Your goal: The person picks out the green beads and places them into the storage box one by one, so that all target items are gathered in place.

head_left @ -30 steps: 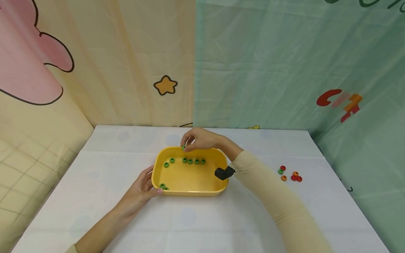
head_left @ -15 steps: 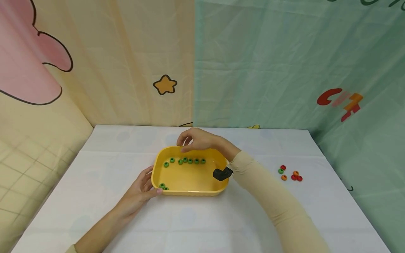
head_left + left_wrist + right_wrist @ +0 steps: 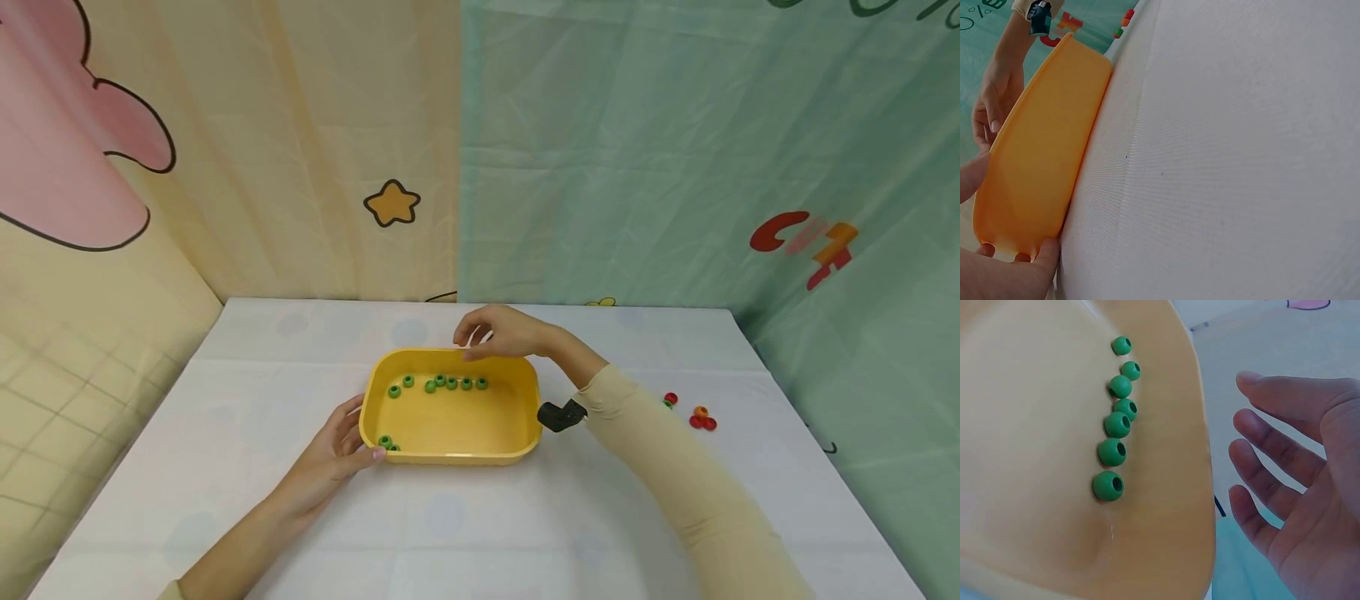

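Observation:
A yellow plastic tray [image 3: 457,427] stands on the table, with several green beads inside. Most of these lie in a loose row near the far wall, such as the green bead [image 3: 1109,486] in the right wrist view; a couple more sit in the near left corner. My left hand [image 3: 333,458] grips that corner, thumb on the rim and fingers against the outer wall. Above the far rim hovers my right hand [image 3: 506,332]. Its fingers [image 3: 1263,430] are loosely bent with nothing between them, apart from the tray wall in the right wrist view.
On the right of the white-covered table [image 3: 450,533] lie loose beads: a red bead [image 3: 671,398], a partly hidden green one, and an orange bead [image 3: 701,412] beside red ones. My right sleeve [image 3: 660,467] covers part of that area. Printed curtains [image 3: 600,167] hang behind.
A green bead has left my right fingers and now lies in the tray with the far row. My right hand has since shifted right along the far rim. The left hand stays put.

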`<state>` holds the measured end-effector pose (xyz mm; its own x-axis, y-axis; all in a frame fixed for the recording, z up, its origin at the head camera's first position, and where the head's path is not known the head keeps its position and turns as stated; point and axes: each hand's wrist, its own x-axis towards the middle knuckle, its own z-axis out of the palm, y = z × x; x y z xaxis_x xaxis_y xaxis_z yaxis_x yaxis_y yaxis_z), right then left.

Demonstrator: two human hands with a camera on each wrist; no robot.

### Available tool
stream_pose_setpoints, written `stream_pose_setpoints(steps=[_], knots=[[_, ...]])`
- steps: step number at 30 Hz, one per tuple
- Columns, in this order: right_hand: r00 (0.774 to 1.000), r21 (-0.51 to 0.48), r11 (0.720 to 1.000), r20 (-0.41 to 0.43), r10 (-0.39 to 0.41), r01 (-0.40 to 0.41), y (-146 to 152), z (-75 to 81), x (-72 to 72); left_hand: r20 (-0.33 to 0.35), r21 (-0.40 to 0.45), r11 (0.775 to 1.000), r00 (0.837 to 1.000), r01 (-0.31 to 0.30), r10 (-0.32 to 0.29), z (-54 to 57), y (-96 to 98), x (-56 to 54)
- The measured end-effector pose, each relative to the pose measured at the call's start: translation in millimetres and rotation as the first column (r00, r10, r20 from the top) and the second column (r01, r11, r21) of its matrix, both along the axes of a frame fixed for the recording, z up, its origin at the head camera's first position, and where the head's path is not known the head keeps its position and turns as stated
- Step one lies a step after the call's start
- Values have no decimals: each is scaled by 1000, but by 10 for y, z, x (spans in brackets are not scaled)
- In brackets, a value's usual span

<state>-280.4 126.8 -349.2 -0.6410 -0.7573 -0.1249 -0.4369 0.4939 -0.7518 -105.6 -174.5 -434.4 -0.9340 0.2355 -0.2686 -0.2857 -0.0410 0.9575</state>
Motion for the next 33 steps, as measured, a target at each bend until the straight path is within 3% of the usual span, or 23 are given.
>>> stream_pose_setpoints(steps=[21,33], knots=[[988,7,989,49,-146,146,754,32,131,-14,31,1000,1000,6,-6,-3,12,4],[982,24,984,56,-180,179,1087,-24,202,-3,33,999,1000,8,-8,-7,8,0]])
